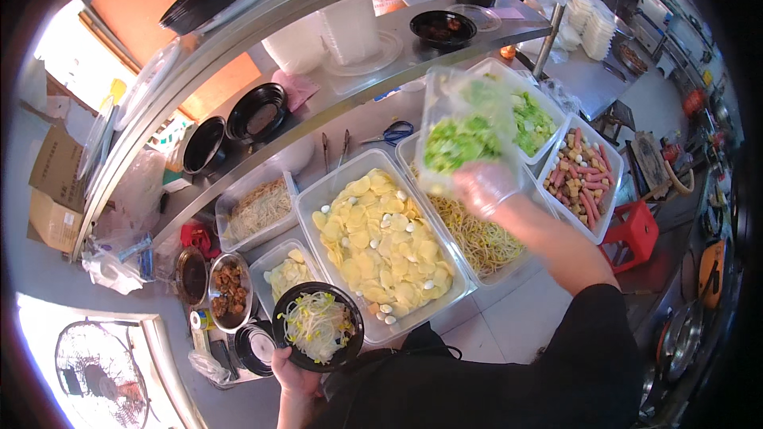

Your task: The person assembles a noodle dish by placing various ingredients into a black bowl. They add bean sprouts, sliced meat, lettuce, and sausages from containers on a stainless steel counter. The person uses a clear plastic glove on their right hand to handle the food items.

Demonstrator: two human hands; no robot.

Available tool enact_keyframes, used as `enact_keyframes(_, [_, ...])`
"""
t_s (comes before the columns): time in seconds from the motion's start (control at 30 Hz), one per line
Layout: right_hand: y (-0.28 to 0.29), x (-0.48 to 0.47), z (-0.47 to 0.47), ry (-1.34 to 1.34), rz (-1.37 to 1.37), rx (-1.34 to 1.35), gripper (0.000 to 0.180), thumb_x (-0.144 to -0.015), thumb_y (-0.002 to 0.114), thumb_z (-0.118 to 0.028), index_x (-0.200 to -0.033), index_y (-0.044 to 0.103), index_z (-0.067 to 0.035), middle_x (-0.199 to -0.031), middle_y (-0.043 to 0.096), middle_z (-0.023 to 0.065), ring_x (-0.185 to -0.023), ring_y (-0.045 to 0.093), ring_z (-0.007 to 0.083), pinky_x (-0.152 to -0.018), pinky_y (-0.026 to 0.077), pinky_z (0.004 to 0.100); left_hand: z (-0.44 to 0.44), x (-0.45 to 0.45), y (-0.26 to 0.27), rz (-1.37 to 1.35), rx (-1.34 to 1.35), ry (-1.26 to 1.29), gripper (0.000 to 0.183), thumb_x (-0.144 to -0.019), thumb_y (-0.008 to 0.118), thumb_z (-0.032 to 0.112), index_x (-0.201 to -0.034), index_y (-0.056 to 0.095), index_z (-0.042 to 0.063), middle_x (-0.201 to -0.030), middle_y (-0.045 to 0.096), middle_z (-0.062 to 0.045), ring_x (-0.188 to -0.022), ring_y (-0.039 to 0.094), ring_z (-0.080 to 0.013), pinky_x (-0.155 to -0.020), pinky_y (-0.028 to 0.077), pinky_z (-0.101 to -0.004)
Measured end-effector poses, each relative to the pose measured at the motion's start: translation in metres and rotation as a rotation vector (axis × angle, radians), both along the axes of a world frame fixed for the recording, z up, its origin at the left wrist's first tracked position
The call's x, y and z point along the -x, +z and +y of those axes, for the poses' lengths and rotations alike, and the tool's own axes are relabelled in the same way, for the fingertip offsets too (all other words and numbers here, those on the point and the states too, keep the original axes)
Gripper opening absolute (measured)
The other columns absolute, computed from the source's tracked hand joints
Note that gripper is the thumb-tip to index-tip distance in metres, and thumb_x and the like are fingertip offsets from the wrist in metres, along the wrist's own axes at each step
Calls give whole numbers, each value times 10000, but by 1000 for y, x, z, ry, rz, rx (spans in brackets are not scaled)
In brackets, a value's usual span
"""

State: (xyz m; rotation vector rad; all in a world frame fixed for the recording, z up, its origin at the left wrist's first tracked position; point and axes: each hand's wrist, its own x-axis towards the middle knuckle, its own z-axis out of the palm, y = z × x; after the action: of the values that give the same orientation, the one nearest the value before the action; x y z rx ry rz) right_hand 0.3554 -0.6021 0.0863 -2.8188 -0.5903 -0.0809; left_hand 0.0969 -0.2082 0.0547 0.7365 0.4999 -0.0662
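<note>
My left hand (pixel 293 372) holds a round black plastic bowl (pixel 279 317) by its rim, low at the front. In the bowl lie pale sprouts with yellow-green tips (pixel 316 325) and some darker bits. A clear plastic glove covers my right hand (pixel 486 187), which grips the near end of a translucent plastic tub (pixel 438 95) with chopped lettuce (pixel 462 143) in it. Tub and hand are blurred. Beneath them, a long tub of bean sprouts (pixel 477 238) is partly hidden. Left of it stands a large tub of sliced potatoes (pixel 381 238) dotted with small white eggs.
Sausages and tofu cubes fill a tub (pixel 581 179) at right; more lettuce (pixel 530 122) lies behind. Scissors (pixel 393 133) and tongs (pixel 343 146) rest behind the potatoes. A metal shelf (pixel 357 86) crosses above, holding black bowls (pixel 257 112). A red stool (pixel 635 232) stands right.
</note>
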Motion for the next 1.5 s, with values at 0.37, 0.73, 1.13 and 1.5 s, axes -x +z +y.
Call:
enact_keyframes(0.37, [-38,18,124,55,217,176,178,-856,629,-217,-873,724,-68,-898,723,127,-854,712,301,-724,567,420,-12,6,15,-74,-25,9,765,-766,493,330,-1450,384,5,-1444,469,-221,-1318,456,-417,-1119,353,-554])
enact_keyframes(0.73, [-42,-118,85,127,260,160,383,-743,763,-277,-1069,718,-82,-1092,707,142,-1031,666,324,-907,530,418,-18,-5,11,-61,67,13,710,-805,483,318,-1437,405,4,-1429,495,-205,-1307,477,-405,-1104,374,-554])
enact_keyframes(1.13, [-4,-129,65,-34,587,-161,501,-774,803,-182,-1215,642,-7,-771,687,127,-554,661,174,-545,545,318,-20,-15,11,52,53,-29,680,-805,498,305,-1418,440,16,-1410,520,-185,-1295,486,-388,-1120,349,-522])
enact_keyframes(1.5, [-3,-122,27,2,330,-221,348,-757,818,-195,-1006,686,9,-829,697,109,-654,653,156,-546,519,329,-36,-56,-7,23,178,-153,596,-863,449,281,-1386,477,-6,-1371,563,-176,-1265,527,-354,-1090,388,-508])
